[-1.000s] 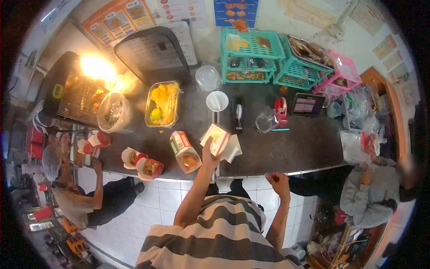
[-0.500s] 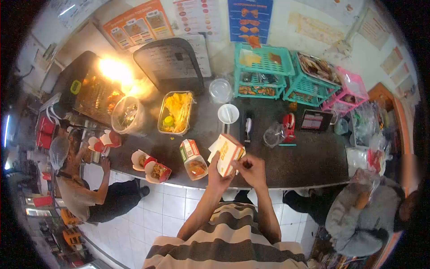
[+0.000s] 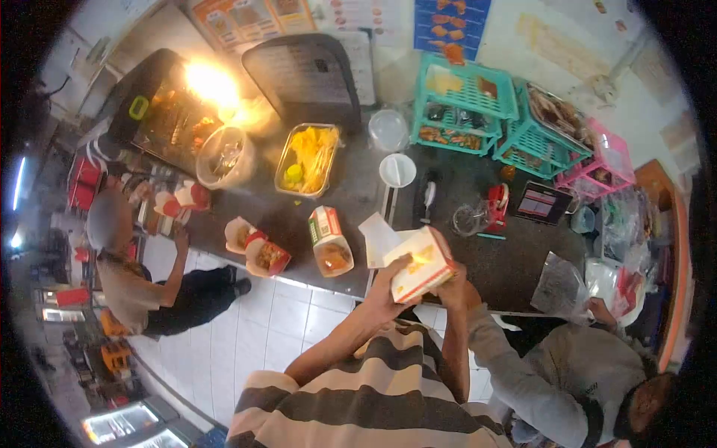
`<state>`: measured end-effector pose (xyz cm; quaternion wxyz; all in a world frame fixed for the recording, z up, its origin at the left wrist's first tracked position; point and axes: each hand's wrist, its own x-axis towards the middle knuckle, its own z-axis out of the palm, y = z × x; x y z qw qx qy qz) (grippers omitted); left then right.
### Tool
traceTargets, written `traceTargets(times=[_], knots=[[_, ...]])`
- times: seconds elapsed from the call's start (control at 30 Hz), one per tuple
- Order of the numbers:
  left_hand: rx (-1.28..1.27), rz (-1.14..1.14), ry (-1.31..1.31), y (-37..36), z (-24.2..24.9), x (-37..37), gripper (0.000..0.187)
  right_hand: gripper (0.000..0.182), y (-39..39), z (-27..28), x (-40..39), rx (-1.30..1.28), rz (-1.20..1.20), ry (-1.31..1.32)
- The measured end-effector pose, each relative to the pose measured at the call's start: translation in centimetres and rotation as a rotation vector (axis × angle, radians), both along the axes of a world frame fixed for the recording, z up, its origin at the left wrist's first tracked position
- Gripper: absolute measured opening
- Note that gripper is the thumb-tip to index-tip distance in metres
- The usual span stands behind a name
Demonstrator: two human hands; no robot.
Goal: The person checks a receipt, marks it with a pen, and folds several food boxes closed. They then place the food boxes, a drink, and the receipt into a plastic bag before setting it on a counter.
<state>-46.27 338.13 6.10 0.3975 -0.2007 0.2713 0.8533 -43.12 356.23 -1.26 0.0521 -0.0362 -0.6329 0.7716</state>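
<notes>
My left hand (image 3: 391, 287) is wrapped round the near left side of a white and orange food box (image 3: 420, 266), held above the counter's front edge. At the box's right end is my right hand (image 3: 452, 282), its fingers bent against the cardboard. White paper (image 3: 379, 237) lies just left of the box. Further left, an open carton (image 3: 331, 243) holds a piece of browned food. Two red and white cups of food (image 3: 266, 257) sit beyond it.
A co-worker's grey sleeve (image 3: 497, 347) reaches in close at my right; another person (image 3: 123, 276) stands left. Behind are a tray of yellow food (image 3: 308, 160), a lit warmer, a tub (image 3: 225, 157), teal baskets (image 3: 461, 108), a tablet (image 3: 543, 202) and a red stapler-like object (image 3: 498, 205).
The box in my hands has moved right and turned. The right co-worker has leaned in, with an arm now beside my right hand. A clear bag now lies at the counter's right. The view has shifted.
</notes>
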Motion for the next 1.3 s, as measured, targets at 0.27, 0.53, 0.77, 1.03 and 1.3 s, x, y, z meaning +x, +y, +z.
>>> traceTargets(times=[0.27,0.53,0.77,1.03,1.3], knots=[[-0.597,-0.182,0.414,3.8,-5.7,4.2,0.045,0.074,3.7,-2.0,7.9,-0.588,-0.093,-0.492],[-0.705,-0.495,0.529,2.3,-8.2,5.3,0.055,0.048,0.5,-2.1,11.0,-0.337,-0.098,-0.521],[-0.562,-0.408,0.402,1.3,-9.4,5.5,0.057,0.05,0.1,-2.1,10.7,-0.357,-0.143,-0.612],[-0.597,-0.376,0.403,-0.1,-8.5,4.4,0.056,0.052,-1.5,-0.8,8.9,-0.442,-0.118,-0.504],[-0.423,-0.281,0.265,-1.9,-10.2,4.4,0.052,0.054,-1.6,-3.1,9.4,-0.345,-0.077,-0.564]])
